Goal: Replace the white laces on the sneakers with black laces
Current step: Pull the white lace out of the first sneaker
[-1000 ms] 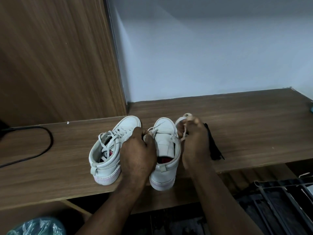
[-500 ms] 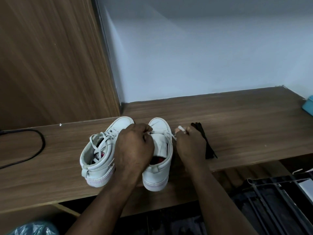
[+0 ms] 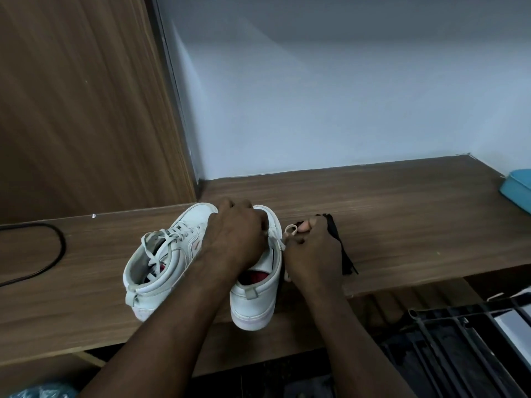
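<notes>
In the head view, your left hand [image 3: 235, 234] is curled over the front of the right sneaker [image 3: 258, 297], gripping it down on the wooden shelf [image 3: 402, 202]. Your right hand [image 3: 313, 254] pinches a small loop of the white lace [image 3: 290, 229] just beside that shoe. The left sneaker [image 3: 161, 268] stands touching it, fully laced in white. The black laces [image 3: 342, 248] lie bundled behind your right hand.

Expect the lace to be light, limp and flat: it probably drags at each eyelet, so take it close to the hole and pull along the eyelet's line. The sneaker looks light with a stiff sole and soft upper, so brace it at the toe or sidewall.

Compared with a second ago, your right hand sits lower and nearer the shoe, with the loop no longer lifted above it. Your left hand has slid forward from the tongue toward the toe. A teal object [image 3: 517, 191] now shows at the right edge.
</notes>
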Demonstrator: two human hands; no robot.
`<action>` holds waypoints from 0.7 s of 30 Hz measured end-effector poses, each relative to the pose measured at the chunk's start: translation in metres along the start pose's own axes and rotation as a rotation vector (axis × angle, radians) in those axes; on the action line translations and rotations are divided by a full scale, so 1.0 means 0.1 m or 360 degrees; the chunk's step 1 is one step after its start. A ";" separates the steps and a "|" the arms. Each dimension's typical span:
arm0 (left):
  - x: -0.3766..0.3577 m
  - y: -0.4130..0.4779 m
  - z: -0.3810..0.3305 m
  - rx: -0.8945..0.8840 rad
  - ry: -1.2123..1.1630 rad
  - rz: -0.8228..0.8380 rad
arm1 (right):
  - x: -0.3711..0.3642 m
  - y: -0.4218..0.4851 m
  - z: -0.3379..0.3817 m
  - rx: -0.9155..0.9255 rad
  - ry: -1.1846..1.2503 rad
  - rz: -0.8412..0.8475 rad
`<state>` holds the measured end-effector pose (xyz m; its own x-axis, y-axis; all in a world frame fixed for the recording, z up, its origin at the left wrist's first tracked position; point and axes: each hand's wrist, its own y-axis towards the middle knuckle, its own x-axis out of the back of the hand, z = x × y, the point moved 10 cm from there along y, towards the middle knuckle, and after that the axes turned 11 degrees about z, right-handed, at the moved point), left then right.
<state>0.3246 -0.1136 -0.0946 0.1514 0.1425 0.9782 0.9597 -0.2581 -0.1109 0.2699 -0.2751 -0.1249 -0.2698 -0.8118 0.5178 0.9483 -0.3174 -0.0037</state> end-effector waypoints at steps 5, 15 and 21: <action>0.00 0.13 -0.08 -0.0022 0.0079 0.0042 | -0.02 -0.04 0.11 0.0207 -0.0317 0.0013; 0.08 0.18 0.20 0.0111 -0.0382 -0.0072 | -0.05 -0.18 0.26 0.0276 -0.0113 0.0102; 0.08 -0.09 0.40 0.0130 -0.1352 -0.0448 | -0.05 -0.29 0.37 0.0384 -0.0338 -0.0066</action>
<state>0.3264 -0.0719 -0.0931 0.0011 0.8572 0.5150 0.9967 -0.0430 0.0694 0.2503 -0.2434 -0.0955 -0.2920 -0.6720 0.6805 0.9564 -0.2022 0.2106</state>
